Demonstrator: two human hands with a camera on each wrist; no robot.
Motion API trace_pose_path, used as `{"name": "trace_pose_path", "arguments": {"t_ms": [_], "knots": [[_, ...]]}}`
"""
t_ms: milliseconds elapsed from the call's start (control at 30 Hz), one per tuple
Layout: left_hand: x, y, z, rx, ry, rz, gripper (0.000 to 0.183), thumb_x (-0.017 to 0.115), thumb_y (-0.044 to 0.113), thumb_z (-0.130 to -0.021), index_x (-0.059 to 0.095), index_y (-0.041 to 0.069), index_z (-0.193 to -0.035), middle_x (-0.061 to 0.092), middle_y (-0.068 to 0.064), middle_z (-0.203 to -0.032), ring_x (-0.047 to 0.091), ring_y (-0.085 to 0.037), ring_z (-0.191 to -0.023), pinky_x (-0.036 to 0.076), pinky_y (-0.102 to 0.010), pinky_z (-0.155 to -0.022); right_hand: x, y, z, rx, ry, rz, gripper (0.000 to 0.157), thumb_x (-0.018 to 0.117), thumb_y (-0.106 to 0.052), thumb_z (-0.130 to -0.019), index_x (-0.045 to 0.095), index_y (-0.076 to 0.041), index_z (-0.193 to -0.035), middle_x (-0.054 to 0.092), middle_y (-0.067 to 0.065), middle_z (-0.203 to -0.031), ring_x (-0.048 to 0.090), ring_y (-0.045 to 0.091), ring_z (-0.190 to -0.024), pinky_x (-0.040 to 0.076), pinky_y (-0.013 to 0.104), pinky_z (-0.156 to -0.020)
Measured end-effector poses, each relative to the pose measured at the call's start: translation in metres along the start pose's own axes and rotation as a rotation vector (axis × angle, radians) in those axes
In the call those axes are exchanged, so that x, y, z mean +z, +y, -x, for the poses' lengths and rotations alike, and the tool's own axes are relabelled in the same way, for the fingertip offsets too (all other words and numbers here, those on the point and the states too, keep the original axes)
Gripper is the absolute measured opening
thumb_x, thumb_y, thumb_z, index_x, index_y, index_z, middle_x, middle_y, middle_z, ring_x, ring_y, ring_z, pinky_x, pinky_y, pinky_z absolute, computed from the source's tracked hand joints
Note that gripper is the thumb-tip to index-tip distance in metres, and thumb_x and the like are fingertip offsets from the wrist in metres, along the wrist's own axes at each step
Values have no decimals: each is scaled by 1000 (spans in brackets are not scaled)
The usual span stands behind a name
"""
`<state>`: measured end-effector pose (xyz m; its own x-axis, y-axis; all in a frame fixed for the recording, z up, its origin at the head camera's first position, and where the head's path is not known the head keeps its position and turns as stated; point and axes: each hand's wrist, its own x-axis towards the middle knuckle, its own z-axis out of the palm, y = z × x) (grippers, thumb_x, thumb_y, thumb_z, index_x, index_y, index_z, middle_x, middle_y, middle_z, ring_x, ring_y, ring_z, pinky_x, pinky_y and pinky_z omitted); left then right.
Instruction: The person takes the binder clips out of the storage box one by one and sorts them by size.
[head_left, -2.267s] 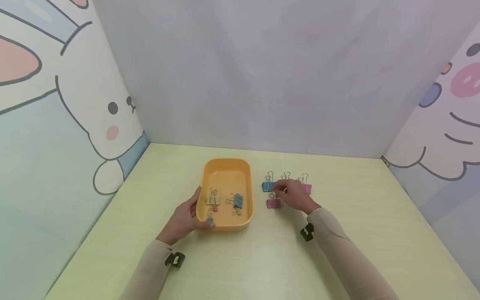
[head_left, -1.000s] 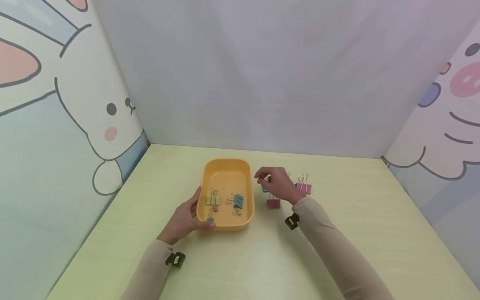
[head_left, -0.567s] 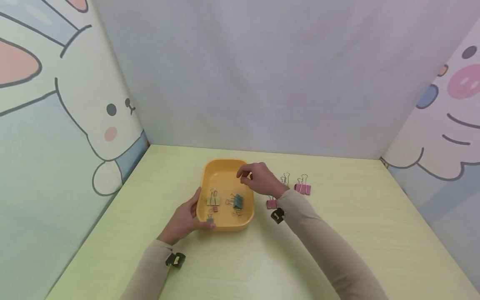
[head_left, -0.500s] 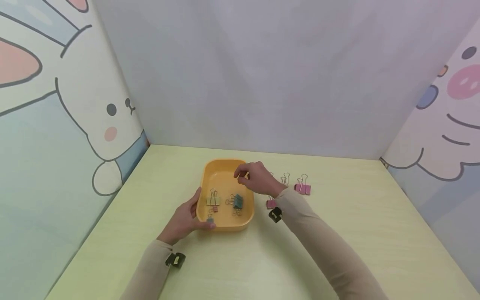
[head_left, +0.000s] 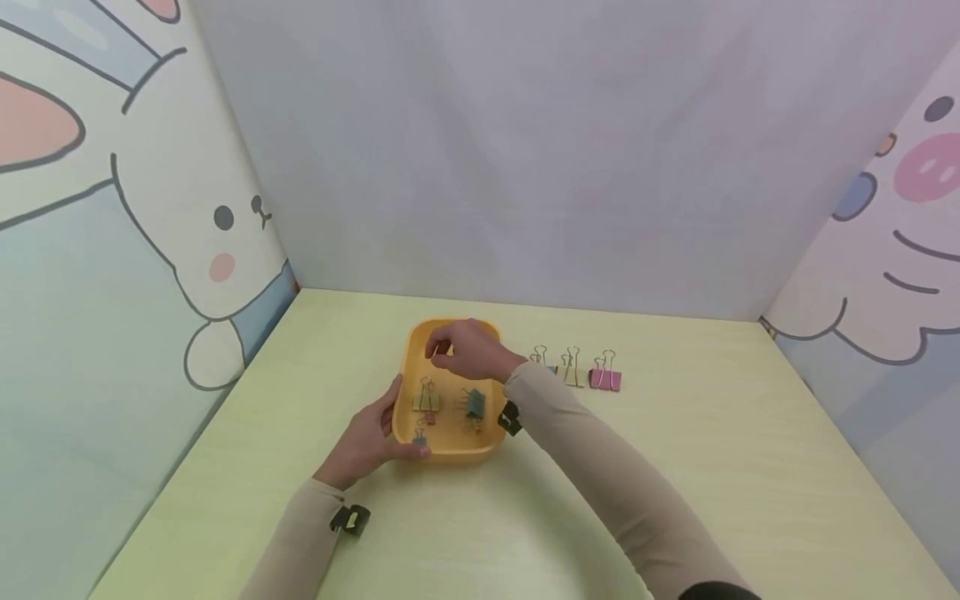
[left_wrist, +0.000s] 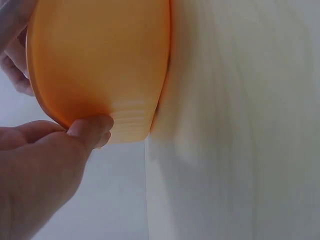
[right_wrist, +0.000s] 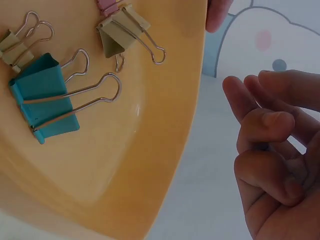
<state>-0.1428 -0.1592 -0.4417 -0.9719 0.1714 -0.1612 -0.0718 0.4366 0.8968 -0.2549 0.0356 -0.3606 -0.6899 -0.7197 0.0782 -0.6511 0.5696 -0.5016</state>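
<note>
Head view: tray [head_left: 457, 456] with long axis fore-and-aft, its near-left corner gripped by left hand [head_left: 367, 442]. Right hand [head_left: 468, 350] over far half of tray, fingers loosely curled. Teal clip [head_left: 476, 404] in tray, on near side of right hand, handles leftward. Three clips [head_left: 575, 378] right of that hand on pale bench [head_left: 750, 458], handles toward grey back wall [head_left: 480, 167]. Cartoon side walls [head_left: 135, 358].

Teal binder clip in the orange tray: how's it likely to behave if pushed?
The teal binder clip probably won't roll, given its flat-sided, wedge-like body. It may slide fairly easily, since the orange tray looks smooth inside. Its wire handles could catch on neighbours, as they stick out in open loops.
</note>
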Motion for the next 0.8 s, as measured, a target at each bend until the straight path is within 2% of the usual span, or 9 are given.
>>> {"name": "trace_pose_path", "arguments": {"t_ms": [67,167,333,800], "knots": [[-1,0,0,3,0,-2,126,91,32,-72,7,13,-163,23,-9,-169,40,-27,-149,41,-44,-119,3,-2,-5,9,-24,32,15,63,-14,-97,75,-8,-103,75,4,-99,69,16,-90,58,30,-80],[0,-1,0,3,3,-9,126,92,33,-71,7,14,-163,24,-9,-168,42,-27,-148,42,-44,-118,8,-4,-11,34,-64,51,17,63,-14,-98,75,-6,-106,75,4,-101,68,16,-91,58,31,-82],[0,-2,0,2,4,-13,126,92,33,-71,8,14,-163,23,-9,-168,41,-28,-149,41,-44,-118,14,-5,-16,72,-88,43,17,63,-11,-98,76,-4,-105,75,7,-102,69,18,-90,60,30,-80],[0,-1,2,15,3,-25,125,91,33,-72,7,14,-163,22,-10,-169,38,-29,-150,40,-45,-119,30,-4,-20,142,-135,92,14,65,-11,-95,78,-8,-102,76,7,-106,72,19,-92,61,28,-78]]}}
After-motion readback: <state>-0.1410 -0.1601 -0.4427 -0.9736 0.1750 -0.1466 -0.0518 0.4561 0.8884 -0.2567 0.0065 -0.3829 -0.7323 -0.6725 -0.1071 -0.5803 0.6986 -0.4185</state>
